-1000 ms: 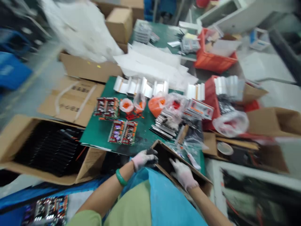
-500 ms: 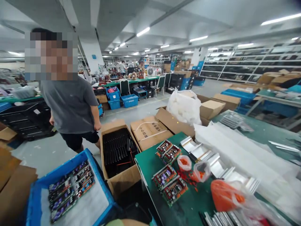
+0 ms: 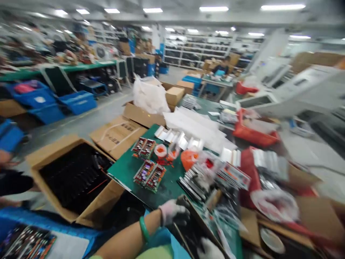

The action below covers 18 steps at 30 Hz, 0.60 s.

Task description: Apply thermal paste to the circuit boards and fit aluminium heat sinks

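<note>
My left hand (image 3: 175, 213), in a white glove with dark fingertips, grips the far end of a long, dark, open-topped case (image 3: 192, 230) at the table's near edge. A green bangle (image 3: 144, 229) circles my left wrist. My right hand (image 3: 211, 249), also gloved, is at the near end of the case, smeared by motion and partly cut off by the bottom edge; its fingers do not show clearly. Just beyond my left hand, several circuit boards (image 3: 149, 175) rest on the green table (image 3: 122, 172).
Left of the table stands an open carton (image 3: 51, 149) of black parts, and a blue crate (image 3: 88, 235) holding circuit boards. Bags of orange parts (image 3: 188, 158) and metal strips (image 3: 192, 183) lie on the table. Red bins (image 3: 256, 133) stand right. Another person's leg (image 3: 16, 183) is at far left.
The view has swung right and down. Both gloved hands and the long dark case have come into view. The other person has shifted to the left edge, mostly out of view.
</note>
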Tool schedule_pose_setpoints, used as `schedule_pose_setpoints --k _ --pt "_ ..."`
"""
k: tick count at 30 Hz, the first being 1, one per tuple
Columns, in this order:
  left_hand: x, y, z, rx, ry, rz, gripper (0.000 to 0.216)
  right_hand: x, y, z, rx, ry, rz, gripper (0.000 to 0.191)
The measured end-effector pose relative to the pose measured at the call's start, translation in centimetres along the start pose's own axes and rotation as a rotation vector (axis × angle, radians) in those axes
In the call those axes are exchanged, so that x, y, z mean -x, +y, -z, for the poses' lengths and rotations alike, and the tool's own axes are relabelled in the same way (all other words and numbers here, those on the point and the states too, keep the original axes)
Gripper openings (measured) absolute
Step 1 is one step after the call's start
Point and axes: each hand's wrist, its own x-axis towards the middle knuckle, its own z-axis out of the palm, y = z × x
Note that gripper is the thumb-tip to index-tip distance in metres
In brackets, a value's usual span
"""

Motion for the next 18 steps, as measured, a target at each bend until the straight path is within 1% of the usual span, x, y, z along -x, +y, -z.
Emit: schedule_pose_setpoints --k 2,3,4,5,8,11,14,18 --pt "-0.3 0.5 0.5 0.0 -0.006 0.018 0.05 2.8 1.4 -0.6 -0.183 0.024 -0.118 0.024" --pt "-0.5 0.7 0.6 -0.004 -0.011 0.034 0.052 3.5 1.8 -0.9 -0.342 0.047 -0.16 0.026" --pt "-0.7 1.0 0.7 -0.011 -0.019 0.053 0.053 3.8 2.0 -1.2 -0.562 0.069 -0.19 0.026" --pt "-0.9 1.1 0.8 -0.019 -0.025 0.072 0.054 3.8 2.2 -1.5 -0.649 0.091 -0.23 0.027" --pt "-1.5 1.3 0.7 -0.044 -0.046 0.116 0.053 2.9 2.5 -2.2 -0.817 0.166 -0.346 0.031" --pt "-2.0 1.0 0.5 -0.067 -0.052 0.145 0.051 2.2 2.4 -2.6 -0.967 0.22 -0.408 0.036" --pt "-2.4 0.7 0.2 -0.099 -0.057 0.189 0.052 2.0 1.6 -2.1 -1.072 0.291 -0.432 0.038" --pt "-2.9 0.5 -0.3 -0.145 -0.079 0.243 0.053 1.8 0.2 -0.6 -1.169 0.402 -0.449 0.037"
